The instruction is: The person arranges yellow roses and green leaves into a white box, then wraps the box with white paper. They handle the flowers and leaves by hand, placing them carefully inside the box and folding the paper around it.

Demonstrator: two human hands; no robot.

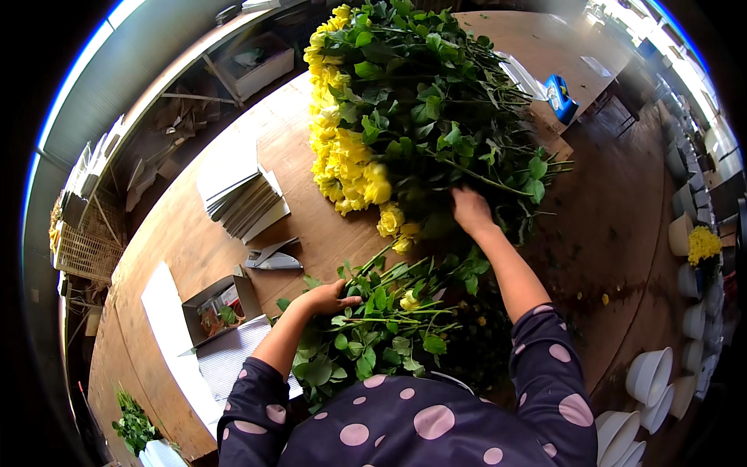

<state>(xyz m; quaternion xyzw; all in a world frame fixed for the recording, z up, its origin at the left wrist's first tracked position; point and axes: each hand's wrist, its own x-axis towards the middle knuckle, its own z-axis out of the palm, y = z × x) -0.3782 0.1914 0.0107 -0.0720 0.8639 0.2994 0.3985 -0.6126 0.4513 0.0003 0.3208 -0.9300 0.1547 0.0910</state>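
A large heap of yellow roses (338,159) lies across the table, blooms to the left and leafy green stems (459,117) to the right. My right hand (471,210) reaches into the near side of this heap; leaves hide its fingers. Closer to me, my left hand (331,298) has its fingers curled round a rose stem (373,261), its thumb pointing right. Leafy cuttings (381,342) lie beside and below that hand, with one small yellow bloom (409,300) among them. Two loose rose heads, one at the heap's near edge (391,220), sit between my hands.
Left of the heap are a stack of cards (245,202), a stapler (274,257), an open box (222,310) and corrugated paper (233,354). A blue device (559,99) lies at the far right. White buckets (649,377) stand at the right; shelves (194,101) line the left.
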